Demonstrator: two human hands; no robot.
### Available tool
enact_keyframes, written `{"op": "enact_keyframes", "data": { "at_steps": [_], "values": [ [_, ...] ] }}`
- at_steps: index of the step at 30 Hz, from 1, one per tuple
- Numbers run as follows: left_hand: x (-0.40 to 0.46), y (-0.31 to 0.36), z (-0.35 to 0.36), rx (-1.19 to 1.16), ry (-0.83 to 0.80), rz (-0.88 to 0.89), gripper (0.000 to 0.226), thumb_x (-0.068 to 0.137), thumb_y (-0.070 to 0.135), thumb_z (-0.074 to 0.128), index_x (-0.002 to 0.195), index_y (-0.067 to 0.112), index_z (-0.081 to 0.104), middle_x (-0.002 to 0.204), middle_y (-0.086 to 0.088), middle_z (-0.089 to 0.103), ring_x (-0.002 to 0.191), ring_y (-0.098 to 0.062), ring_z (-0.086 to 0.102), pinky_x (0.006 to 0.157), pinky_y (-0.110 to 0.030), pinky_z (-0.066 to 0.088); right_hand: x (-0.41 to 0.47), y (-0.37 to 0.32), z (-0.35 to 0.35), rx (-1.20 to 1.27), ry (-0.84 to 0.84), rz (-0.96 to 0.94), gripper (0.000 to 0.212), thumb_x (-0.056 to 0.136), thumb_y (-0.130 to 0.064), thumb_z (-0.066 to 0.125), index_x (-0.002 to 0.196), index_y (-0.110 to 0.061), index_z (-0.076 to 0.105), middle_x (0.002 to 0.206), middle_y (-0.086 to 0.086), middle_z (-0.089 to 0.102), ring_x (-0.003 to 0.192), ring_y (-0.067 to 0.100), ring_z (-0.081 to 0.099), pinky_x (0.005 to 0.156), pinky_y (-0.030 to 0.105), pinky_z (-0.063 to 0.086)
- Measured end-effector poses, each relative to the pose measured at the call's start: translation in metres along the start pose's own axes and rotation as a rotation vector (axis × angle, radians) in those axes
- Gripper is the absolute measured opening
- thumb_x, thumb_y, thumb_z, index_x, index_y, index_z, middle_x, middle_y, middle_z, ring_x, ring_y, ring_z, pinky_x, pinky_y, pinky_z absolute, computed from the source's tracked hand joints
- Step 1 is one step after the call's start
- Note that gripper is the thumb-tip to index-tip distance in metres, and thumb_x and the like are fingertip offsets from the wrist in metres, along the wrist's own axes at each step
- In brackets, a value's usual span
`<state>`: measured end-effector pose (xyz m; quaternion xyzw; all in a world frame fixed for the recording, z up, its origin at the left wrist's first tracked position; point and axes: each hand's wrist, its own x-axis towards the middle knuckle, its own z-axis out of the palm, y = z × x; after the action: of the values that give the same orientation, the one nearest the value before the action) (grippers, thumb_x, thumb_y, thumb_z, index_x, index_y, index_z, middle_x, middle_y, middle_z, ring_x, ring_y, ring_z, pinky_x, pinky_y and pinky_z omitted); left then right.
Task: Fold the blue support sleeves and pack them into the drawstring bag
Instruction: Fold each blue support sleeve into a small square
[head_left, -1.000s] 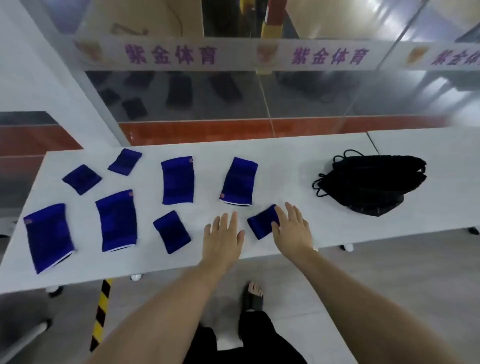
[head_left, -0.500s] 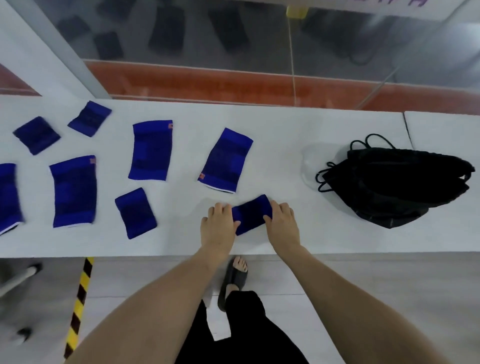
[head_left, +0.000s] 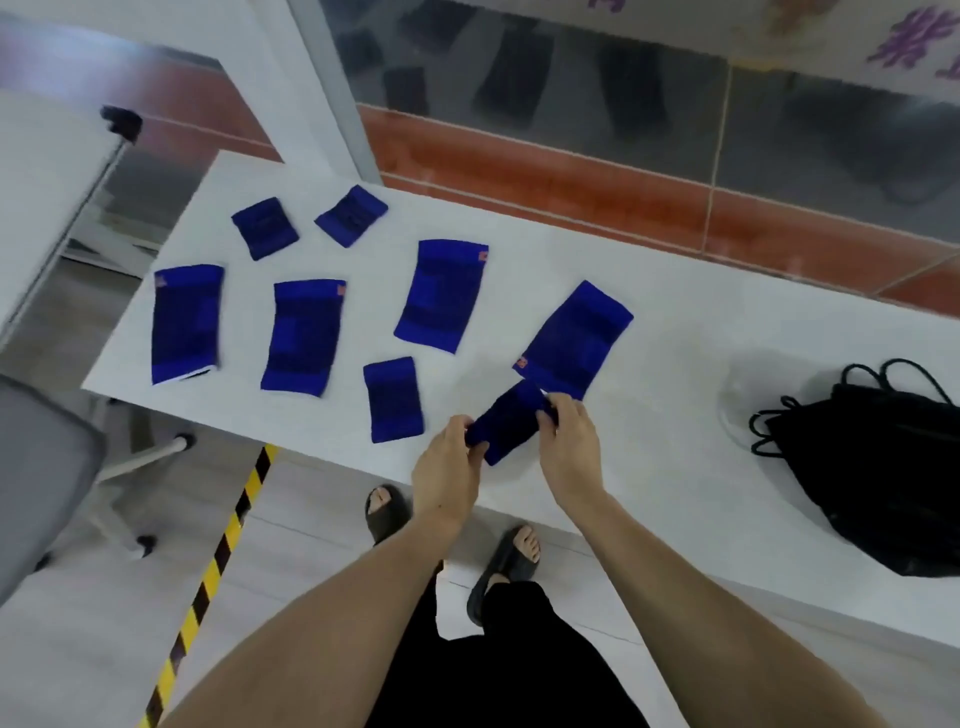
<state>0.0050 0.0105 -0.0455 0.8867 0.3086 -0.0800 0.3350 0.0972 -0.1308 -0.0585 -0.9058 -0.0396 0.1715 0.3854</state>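
Observation:
A small blue support sleeve (head_left: 506, 427) is lifted just off the white table (head_left: 675, 415) near its front edge. My left hand (head_left: 451, 470) pinches its near-left end and my right hand (head_left: 569, 448) grips its far-right end. Several more blue sleeves lie flat on the table: a large one (head_left: 576, 339) right behind my hands, another large one (head_left: 442, 295), a small one (head_left: 393, 399), two large ones at the left (head_left: 304, 336) (head_left: 185, 322), and two small ones at the back (head_left: 265, 227) (head_left: 351, 214). The black drawstring bag (head_left: 893, 467) lies at the right.
A grey chair (head_left: 41, 467) stands at the left beside the table. Yellow-black floor tape (head_left: 218, 561) runs under the table's front edge. My sandalled feet (head_left: 452, 530) stand close to it. A glass wall rises behind the table.
My hands went from lying flat on the table to pressing on the small sleeve's ends, and now both grip it and hold it slightly raised. The camera tilted down and shifted right.

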Motion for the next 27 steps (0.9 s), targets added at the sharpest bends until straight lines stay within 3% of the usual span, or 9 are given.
{"op": "enact_keyframes", "data": {
  "at_steps": [4,7,11,17,21,27],
  "values": [
    [0.016,-0.036,-0.036,-0.023,0.121,-0.078,0.013,0.104,0.040,0.048,0.105,0.029,0.054,0.097,0.011,0.064,0.081,-0.007,0.056,0.063,-0.025,0.042,0.025,-0.052,0.036,-0.028,-0.060,-0.094,0.022,0.105,-0.024,0.056,0.126,-0.019,0.061,0.119,-0.004,0.064,0.107,0.013,0.059,0.094,0.036,0.053],
    [0.024,-0.060,-0.056,-0.060,0.166,-0.119,0.015,0.104,0.036,0.047,0.099,0.024,0.056,0.097,0.011,0.060,0.085,-0.008,0.052,0.069,-0.026,0.040,0.042,-0.086,0.063,-0.052,-0.111,-0.209,0.020,0.105,-0.019,0.056,0.124,-0.017,0.063,0.119,0.000,0.064,0.105,0.016,0.058,0.092,0.036,0.052],
    [0.027,-0.087,-0.064,-0.020,0.153,-0.148,0.026,0.103,0.040,0.046,0.099,0.019,0.061,0.097,0.010,0.056,0.092,-0.014,0.053,0.071,-0.032,0.046,0.062,-0.120,0.096,-0.145,-0.189,-0.346,0.027,0.106,-0.012,0.053,0.130,-0.012,0.064,0.118,0.004,0.061,0.104,0.020,0.059,0.092,0.033,0.049],
    [0.033,-0.109,-0.060,-0.064,0.120,-0.244,0.030,0.102,0.044,0.045,0.092,0.021,0.062,0.093,0.008,0.057,0.088,-0.014,0.054,0.073,-0.037,0.052,0.073,-0.132,0.129,-0.284,-0.334,-0.396,0.024,0.106,-0.013,0.047,0.120,-0.017,0.065,0.106,0.000,0.056,0.094,0.020,0.057,0.082,0.034,0.048],
    [0.034,-0.117,-0.055,-0.052,0.056,-0.303,0.031,0.102,0.049,0.042,0.096,0.026,0.062,0.092,0.011,0.056,0.088,-0.012,0.055,0.073,-0.036,0.054,0.078,-0.133,0.141,-0.366,-0.387,-0.385,0.025,0.107,-0.015,0.048,0.123,-0.018,0.067,0.112,0.000,0.057,0.099,0.020,0.057,0.085,0.034,0.052],
    [0.033,-0.122,-0.055,0.079,0.011,-0.250,0.026,0.100,0.051,0.048,0.102,0.027,0.057,0.095,0.010,0.057,0.089,-0.013,0.055,0.073,-0.035,0.055,0.084,-0.125,0.151,-0.471,-0.389,-0.335,0.019,0.105,-0.026,0.053,0.122,-0.020,0.059,0.106,-0.012,0.048,0.088,0.005,0.050,0.064,0.016,0.037]
  ]
}}
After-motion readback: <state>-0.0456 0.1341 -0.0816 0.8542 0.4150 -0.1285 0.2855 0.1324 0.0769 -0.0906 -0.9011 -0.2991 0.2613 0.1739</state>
